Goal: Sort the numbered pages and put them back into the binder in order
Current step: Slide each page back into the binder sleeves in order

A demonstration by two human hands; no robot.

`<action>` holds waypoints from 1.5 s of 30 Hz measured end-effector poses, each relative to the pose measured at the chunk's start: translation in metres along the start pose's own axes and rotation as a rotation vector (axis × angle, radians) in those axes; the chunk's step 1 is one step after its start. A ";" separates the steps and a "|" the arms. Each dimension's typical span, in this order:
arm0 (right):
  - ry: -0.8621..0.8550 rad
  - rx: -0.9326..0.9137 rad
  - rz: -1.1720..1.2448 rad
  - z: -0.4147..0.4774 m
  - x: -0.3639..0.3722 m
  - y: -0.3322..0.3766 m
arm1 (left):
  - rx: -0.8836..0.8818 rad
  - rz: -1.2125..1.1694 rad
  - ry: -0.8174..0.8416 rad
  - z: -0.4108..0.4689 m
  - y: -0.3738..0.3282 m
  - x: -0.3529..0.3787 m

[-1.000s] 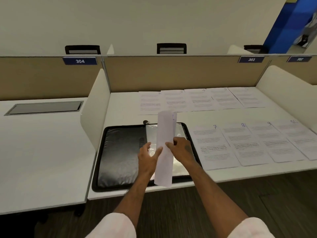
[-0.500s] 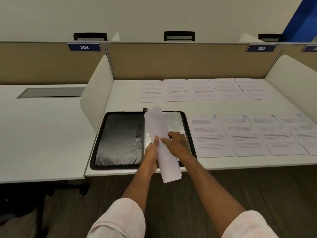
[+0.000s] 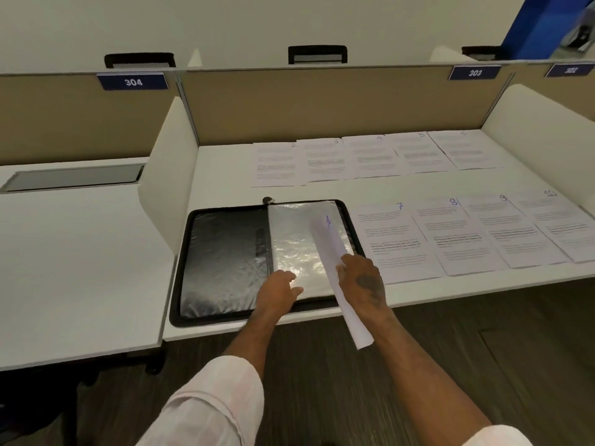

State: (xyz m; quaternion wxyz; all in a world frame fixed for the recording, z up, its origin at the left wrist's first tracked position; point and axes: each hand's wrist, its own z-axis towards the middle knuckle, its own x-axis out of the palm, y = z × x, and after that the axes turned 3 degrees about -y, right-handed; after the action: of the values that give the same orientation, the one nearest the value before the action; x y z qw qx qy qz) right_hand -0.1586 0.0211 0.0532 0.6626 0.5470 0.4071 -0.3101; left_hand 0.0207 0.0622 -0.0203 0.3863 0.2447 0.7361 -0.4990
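Page 1 [image 3: 328,243]: curled lengthwise, gripped by right hand [image 3: 362,281], lying slantwise over the binder's [image 3: 225,252] clear sleeve [image 3: 296,239], not inside it. Left hand [image 3: 277,288] rests loose-fingered on the sleeve's near edge, holding nothing. Binder open flat on desk [image 3: 225,169]. Pages 7–10 [image 3: 476,233] just right, pages 2–6 [image 3: 373,157] behind.

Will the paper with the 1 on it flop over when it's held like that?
Probably not much: page 1 is curled lengthwise in the right hand, and both ends stick out fairly straight. Flattened, it would likely droop. It looks like one thin, light sheet, so it may slide easily on the shiny sleeve.
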 end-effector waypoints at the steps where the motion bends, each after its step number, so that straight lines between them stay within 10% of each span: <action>1: 0.003 0.005 -0.018 -0.002 0.001 -0.001 | 0.058 0.075 0.039 0.003 0.002 0.001; 16: -0.115 -0.048 -0.068 -0.010 0.012 -0.016 | 0.393 0.554 0.084 0.020 0.008 0.023; 37: -0.143 -0.044 0.009 -0.021 0.004 -0.038 | 0.083 0.057 0.053 0.044 0.005 0.025; 45: -0.103 -0.402 0.046 -0.056 0.017 -0.031 | 0.065 -0.003 -0.039 0.040 0.005 0.028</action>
State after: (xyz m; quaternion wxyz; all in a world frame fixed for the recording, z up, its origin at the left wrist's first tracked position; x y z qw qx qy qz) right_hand -0.1884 0.0702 0.0195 0.7854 0.3963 0.4135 -0.2348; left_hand 0.0215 0.0263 -0.0541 0.3918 0.2462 0.7122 -0.5279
